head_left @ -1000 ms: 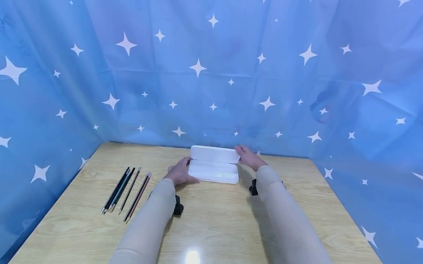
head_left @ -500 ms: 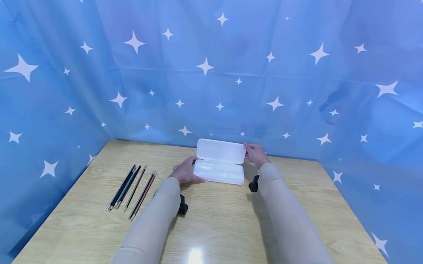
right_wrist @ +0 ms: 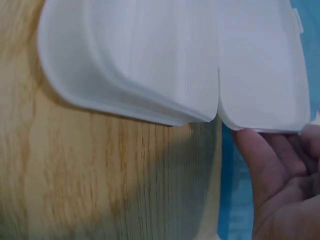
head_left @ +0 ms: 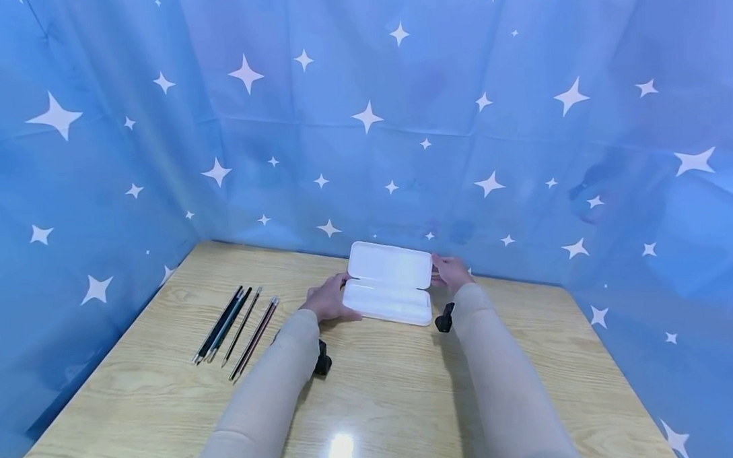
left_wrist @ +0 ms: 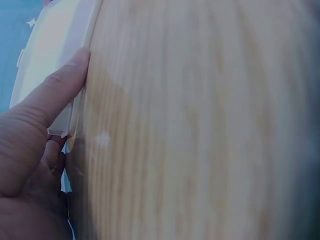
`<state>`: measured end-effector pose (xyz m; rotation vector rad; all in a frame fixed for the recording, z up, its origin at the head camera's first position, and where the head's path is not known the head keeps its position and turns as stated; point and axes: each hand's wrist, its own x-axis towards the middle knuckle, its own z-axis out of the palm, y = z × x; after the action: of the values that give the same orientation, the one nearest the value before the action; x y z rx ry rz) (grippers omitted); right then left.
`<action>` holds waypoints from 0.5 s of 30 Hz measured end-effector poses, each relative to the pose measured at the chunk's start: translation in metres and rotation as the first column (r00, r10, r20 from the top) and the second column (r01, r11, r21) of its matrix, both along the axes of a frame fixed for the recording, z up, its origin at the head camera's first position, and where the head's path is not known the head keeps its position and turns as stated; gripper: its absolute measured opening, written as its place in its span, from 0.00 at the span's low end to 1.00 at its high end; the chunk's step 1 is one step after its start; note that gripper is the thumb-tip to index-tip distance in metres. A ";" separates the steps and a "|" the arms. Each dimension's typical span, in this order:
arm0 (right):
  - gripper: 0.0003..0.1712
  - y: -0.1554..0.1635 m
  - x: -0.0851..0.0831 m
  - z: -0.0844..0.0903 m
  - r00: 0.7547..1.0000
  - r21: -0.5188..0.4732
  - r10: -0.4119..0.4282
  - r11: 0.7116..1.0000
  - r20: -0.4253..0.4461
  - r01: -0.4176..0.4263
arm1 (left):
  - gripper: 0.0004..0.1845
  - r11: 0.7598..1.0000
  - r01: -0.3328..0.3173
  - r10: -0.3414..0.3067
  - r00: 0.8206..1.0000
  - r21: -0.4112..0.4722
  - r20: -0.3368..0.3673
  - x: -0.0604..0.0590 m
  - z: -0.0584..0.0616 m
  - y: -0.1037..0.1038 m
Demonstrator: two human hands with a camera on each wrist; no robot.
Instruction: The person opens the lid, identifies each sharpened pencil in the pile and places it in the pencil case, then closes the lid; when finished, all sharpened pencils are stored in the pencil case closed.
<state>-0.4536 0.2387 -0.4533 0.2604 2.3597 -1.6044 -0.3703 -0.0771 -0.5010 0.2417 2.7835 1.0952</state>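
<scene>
On the wooden table walled by starry blue cloth, your left hand grips the open white case at its left end while your right hand holds the raised lid at the right.

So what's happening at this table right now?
A person in beige sleeves is handling a white case that lies open on a wooden table. The left hand holds the base at its left end, thumb along the front edge, while the right hand holds the raised lid at its right edge. The inside of the case looks bare. A row of pencils lies untouched to the left of the case.
</scene>
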 end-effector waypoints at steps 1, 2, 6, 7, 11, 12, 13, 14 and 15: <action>0.37 0.001 0.000 0.000 1.000 0.002 -0.004 1.000 0.003 0.004 | 0.57 1.000 0.000 0.000 1.000 -0.002 -0.001 0.000 0.000 0.001; 0.37 0.001 0.001 0.001 1.000 -0.004 -0.012 1.000 0.007 0.012 | 0.56 1.000 0.000 0.000 1.000 -0.003 -0.003 -0.001 0.000 0.002; 0.36 0.002 0.004 0.003 0.999 -0.031 -0.036 0.999 0.010 0.036 | 0.57 1.000 0.007 -0.007 1.000 -0.004 -0.001 0.000 0.001 0.004; 0.35 0.002 0.005 0.004 0.999 -0.045 -0.045 0.998 0.009 0.046 | 0.57 1.000 0.007 -0.007 1.000 -0.003 0.000 0.000 0.001 0.004; 0.34 -0.001 0.012 0.011 0.998 -0.077 -0.054 0.996 -0.014 0.053 | 0.58 1.000 0.003 -0.003 1.000 0.007 0.002 0.001 0.002 0.003; 0.33 -0.002 0.014 0.013 0.999 -0.071 -0.049 0.996 -0.023 0.048 | 0.58 1.000 0.000 -0.001 1.000 0.011 0.003 0.001 0.002 0.002; 0.33 -0.003 0.016 0.015 0.999 -0.061 -0.043 0.997 -0.030 0.042 | 0.58 1.000 0.000 0.000 1.000 0.012 0.005 0.001 0.002 0.001; 0.32 -0.004 0.018 0.016 0.999 -0.043 -0.033 0.999 -0.039 0.031 | 0.58 1.000 0.001 -0.001 1.000 0.015 0.006 0.002 0.002 0.001; 0.32 -0.004 0.020 0.017 0.999 -0.022 -0.021 1.000 -0.045 0.020 | 0.58 1.000 0.001 -0.001 1.000 0.016 0.008 0.002 0.002 0.000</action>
<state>-0.4332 0.2343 -0.4366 0.2476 2.3799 -1.6608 -0.3688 -0.0769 -0.4992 0.2401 2.7685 1.1168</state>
